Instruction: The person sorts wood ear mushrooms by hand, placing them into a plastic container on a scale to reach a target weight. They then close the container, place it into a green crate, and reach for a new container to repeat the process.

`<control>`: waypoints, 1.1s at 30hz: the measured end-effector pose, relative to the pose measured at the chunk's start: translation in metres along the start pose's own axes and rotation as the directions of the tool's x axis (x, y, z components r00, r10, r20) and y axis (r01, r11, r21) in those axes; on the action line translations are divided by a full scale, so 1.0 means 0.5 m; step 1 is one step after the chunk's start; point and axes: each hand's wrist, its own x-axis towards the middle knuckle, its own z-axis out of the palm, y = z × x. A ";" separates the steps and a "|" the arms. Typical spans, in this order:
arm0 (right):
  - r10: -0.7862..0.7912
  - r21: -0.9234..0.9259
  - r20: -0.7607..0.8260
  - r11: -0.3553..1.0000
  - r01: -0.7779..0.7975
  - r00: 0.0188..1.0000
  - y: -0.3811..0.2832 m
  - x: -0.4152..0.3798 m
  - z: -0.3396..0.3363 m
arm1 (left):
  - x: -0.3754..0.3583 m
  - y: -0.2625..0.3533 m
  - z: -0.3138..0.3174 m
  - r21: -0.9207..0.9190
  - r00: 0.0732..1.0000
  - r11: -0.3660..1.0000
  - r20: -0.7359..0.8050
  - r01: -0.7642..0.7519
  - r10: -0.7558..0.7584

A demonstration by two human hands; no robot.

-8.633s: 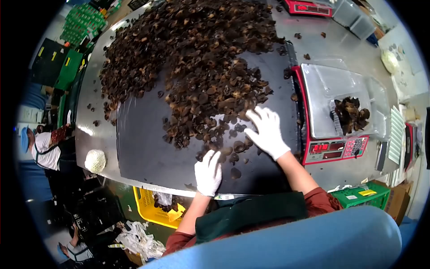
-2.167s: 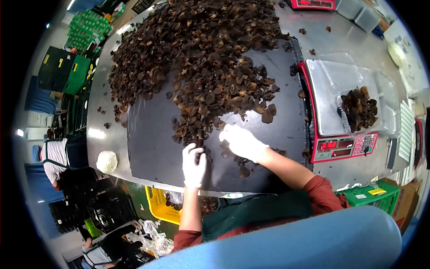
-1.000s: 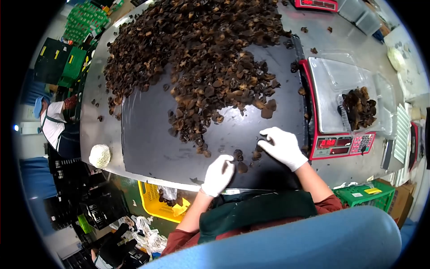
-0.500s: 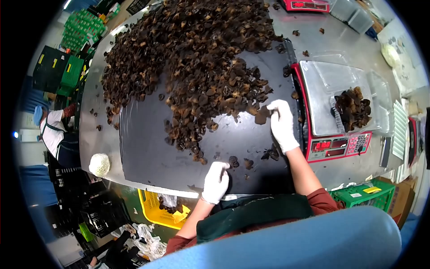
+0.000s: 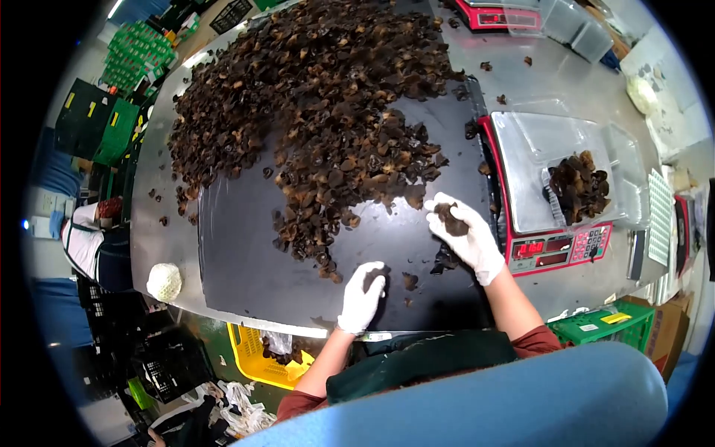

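A wide heap of dark brown, leaf-like pieces (image 5: pixel 342 149), perhaps fungus, lies on a black sheet (image 5: pixel 246 253). In my gloved right hand (image 5: pixel 471 240), turned partly palm up, a dark brown piece (image 5: pixel 450 220) rests between thumb and fingers. Lower and to the left, my gloved left hand (image 5: pixel 363 298) has its fingers curled round something dark, mostly hidden. Between the hands lies a small loose piece (image 5: pixel 410 281). On the red scale (image 5: pixel 521 253) at the right stands a clear tub (image 5: pixel 555 195) filled with brown pieces (image 5: pixel 579 186).
A second red scale (image 5: pixel 499 18) and clear tubs (image 5: pixel 577 30) are at the back right. A whitish netted ball (image 5: pixel 164 282) sits at the table's left edge. Below are a yellow basket (image 5: pixel 257 365) and green crate (image 5: pixel 611 328). Another person (image 5: pixel 89 242) stands at the left.
My right hand has drawn back toward me from the heap's edge and turned, with the brown piece in it. My left hand has closed over the spot where a loose dark piece lay.
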 end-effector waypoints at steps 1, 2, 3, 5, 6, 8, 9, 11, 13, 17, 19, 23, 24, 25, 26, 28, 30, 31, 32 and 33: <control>0.076 0.094 -0.030 0.993 -0.073 0.997 0.003 -0.014 -0.002 | 0.004 0.002 0.010 -0.037 0.992 0.993 -0.055 -0.114 0.112; 0.155 0.191 -0.051 0.971 -0.143 0.987 0.008 -0.030 0.009 | 0.009 0.011 0.019 -0.068 0.987 0.988 -0.093 -0.140 0.133; 0.219 0.276 -0.060 0.941 -0.195 0.974 0.014 -0.043 0.020 | 0.016 0.028 0.032 0.125 0.932 0.940 -0.143 -0.317 0.333; 0.280 0.319 0.006 0.909 -0.267 0.960 0.038 -0.063 0.031 | 0.030 0.042 0.055 0.368 0.799 0.765 -0.089 -0.529 0.595; 0.308 0.338 0.038 0.892 -0.302 0.951 0.052 -0.070 0.034 | 0.031 0.065 0.068 0.508 0.715 0.614 0.005 -0.604 0.699; 0.091 -0.288 0.153 0.957 -0.044 0.984 0.090 -0.089 0.026 | 0.034 0.086 0.106 0.534 0.678 0.528 0.122 -0.660 0.725; 0.000 -0.464 0.198 0.881 0.094 0.980 0.108 -0.089 0.016 | 0.036 0.149 0.109 0.432 0.841 0.723 0.335 -0.539 0.426; -0.155 -0.597 0.303 0.739 0.314 0.940 0.118 -0.101 0.005 | 0.005 0.095 0.139 0.726 0.824 0.435 0.327 -0.533 0.463; -0.147 -0.623 0.269 0.727 0.289 0.952 0.099 -0.111 0.012 | -0.003 0.099 0.143 0.733 0.872 0.474 0.382 -0.488 0.306; 0.048 -0.165 -0.027 0.985 -0.052 0.998 0.027 -0.141 0.069 | -0.019 0.106 0.130 0.309 0.741 0.678 0.365 -0.667 0.563; -0.171 -0.403 0.014 0.901 0.162 0.985 -0.054 -0.171 0.102 | -0.010 0.122 0.125 0.338 0.714 0.632 0.246 -0.697 0.656; -0.806 -0.893 0.258 0.011 0.450 0.533 -0.242 -0.218 0.094 | 0.018 0.099 0.104 0.294 0.791 0.747 0.051 -0.596 0.610; -0.846 -0.882 0.388 -0.226 0.413 0.366 -0.284 -0.212 0.062 | 0.017 0.087 0.099 0.270 0.838 0.803 0.027 -0.532 0.546; -0.814 -0.878 0.478 -0.439 0.189 0.331 -0.318 -0.220 0.056 | 0.018 0.081 0.098 0.252 0.842 0.812 0.021 -0.526 0.539; -0.760 -0.790 0.566 -0.610 -0.052 0.319 -0.343 -0.227 0.051 | 0.020 0.073 0.099 0.233 0.845 0.821 0.013 -0.522 0.534; -0.611 -0.654 0.525 -0.735 -0.179 0.592 -0.372 -0.232 0.019 | 0.027 0.074 0.101 0.270 0.835 0.801 0.022 -0.534 0.549; -0.596 -0.625 0.506 -0.751 -0.211 0.623 -0.360 -0.231 0.023 | 0.034 0.080 0.099 0.381 0.808 0.735 0.059 -0.561 0.586; -0.606 -0.661 0.517 -0.731 -0.168 0.604 -0.364 -0.239 0.031 | 0.041 0.080 0.098 0.381 0.789 0.716 0.064 -0.585 0.611; -0.645 -0.725 0.503 -0.677 -0.125 0.575 -0.370 -0.248 0.043 | 0.048 0.079 0.098 0.383 0.772 0.698 0.070 -0.605 0.631; -0.686 -0.783 0.484 -0.616 -0.080 0.544 -0.375 -0.259 0.054 | 0.054 0.078 0.098 0.384 0.753 0.677 0.080 -0.628 0.653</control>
